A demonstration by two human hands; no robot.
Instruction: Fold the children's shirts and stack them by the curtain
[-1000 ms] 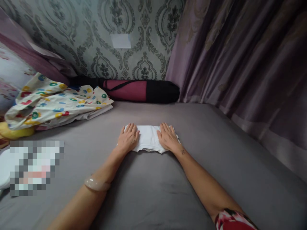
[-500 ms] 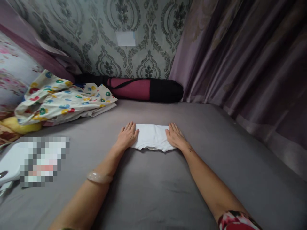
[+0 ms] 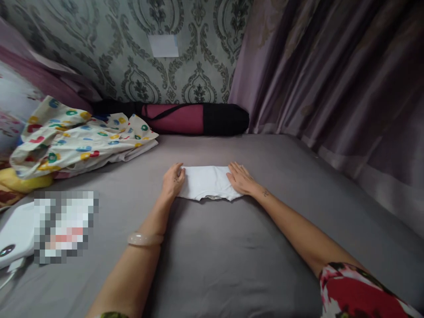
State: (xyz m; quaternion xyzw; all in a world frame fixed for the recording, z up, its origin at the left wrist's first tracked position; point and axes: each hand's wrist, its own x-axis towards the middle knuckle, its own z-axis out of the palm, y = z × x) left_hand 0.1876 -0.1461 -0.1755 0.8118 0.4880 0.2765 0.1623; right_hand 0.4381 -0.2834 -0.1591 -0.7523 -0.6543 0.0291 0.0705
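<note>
A folded white shirt [image 3: 205, 181] lies flat on the grey bed sheet, its curved neckline notch facing me. At its left edge, my left hand [image 3: 172, 180] is turned partly on its side, fingers curled and closed about the cloth; some fingertips are hidden. My right hand [image 3: 242, 179] rests palm down on the right side of the shirt, with fingers stretched out and the thumb over the fabric. A pale bangle [image 3: 145, 239] circles my left forearm.
Grey sheet [image 3: 212, 256] covers the bed. A dark red and black long bag [image 3: 179, 118] lies along the wall. To the left are a bunched patterned cloth [image 3: 79, 137], a yellow soft item [image 3: 26, 180] and a white device with a cable [image 3: 20, 229]. Curtains [image 3: 318, 79] hang at the right.
My left hand has gone from lying flat with fingers spread to curled at the shirt's left edge. The right hand stays flat on the shirt. The camera view has shifted slightly.
</note>
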